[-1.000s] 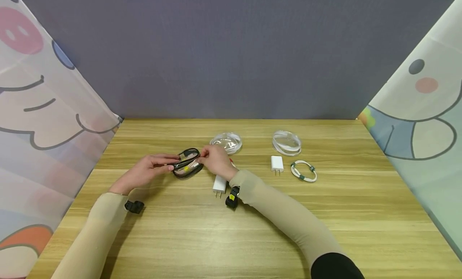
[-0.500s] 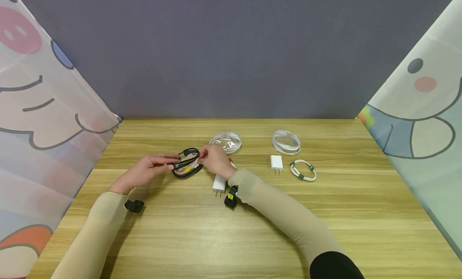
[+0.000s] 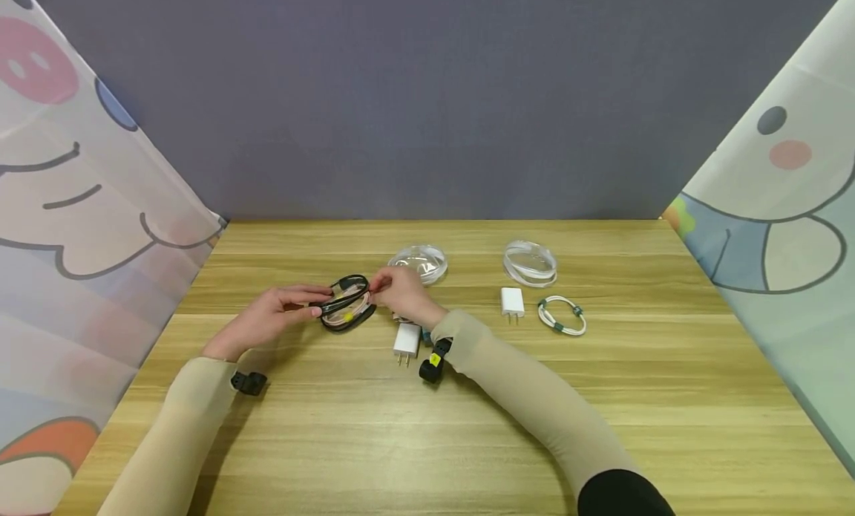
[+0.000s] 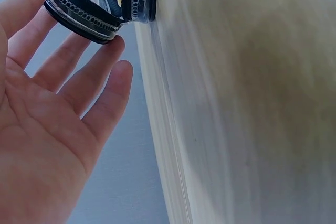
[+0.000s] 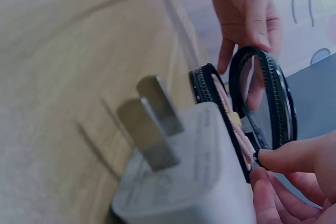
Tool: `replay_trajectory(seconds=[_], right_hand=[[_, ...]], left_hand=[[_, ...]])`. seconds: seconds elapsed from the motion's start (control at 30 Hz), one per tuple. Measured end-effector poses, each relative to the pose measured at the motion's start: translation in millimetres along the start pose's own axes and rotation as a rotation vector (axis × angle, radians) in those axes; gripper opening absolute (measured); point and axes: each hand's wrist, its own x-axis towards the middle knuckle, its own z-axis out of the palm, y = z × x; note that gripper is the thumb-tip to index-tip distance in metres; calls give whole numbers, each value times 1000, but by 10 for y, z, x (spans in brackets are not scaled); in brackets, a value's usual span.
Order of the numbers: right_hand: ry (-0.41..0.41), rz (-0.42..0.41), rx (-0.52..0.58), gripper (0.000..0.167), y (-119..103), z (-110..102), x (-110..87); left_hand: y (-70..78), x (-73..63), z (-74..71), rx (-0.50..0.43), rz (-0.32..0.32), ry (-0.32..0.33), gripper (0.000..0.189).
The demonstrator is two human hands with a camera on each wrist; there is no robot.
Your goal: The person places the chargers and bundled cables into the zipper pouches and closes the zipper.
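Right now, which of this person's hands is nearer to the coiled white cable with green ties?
The right hand is nearer: it sits left of the coiled white cable; the left hand is farther left, across the clear case.

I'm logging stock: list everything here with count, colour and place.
Table: one, tan, underneath
Pouch: one, clear and black, left of centre
Inner cable: one, pink, inside pouch
Clear cases: two, transparent, table's far side
Plugs: two, white, one near centre, one farther right
Coiled cable: one, white, green ties, right of plugs
Obscured items: count unclear, bluish and pinkish, beside central plug
Panel: one, grey, behind table
Cartoon cloths: two, multicoloured, either side
Wrist cameras: two, black, at wrists
Sleeves: two, beige, on forearms
Left hand: one, pouch's left edge
Right hand: one, pouch's right edge
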Motion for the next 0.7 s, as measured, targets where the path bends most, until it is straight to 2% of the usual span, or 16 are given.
replay_trajectory(seconds=[0.13,0.43,0.7], right_hand=[[-19,0,62,20,18,-60,-52],[-123,-95,165,29,64,-226,-220],[-233,-186,223,33,100,-332,-410]], left_hand=[[-10,-5,7,-1,-3,7,37],[-11,-16,-5,10,10,19,37],[4,-37,-11,-3,-13,6,39]])
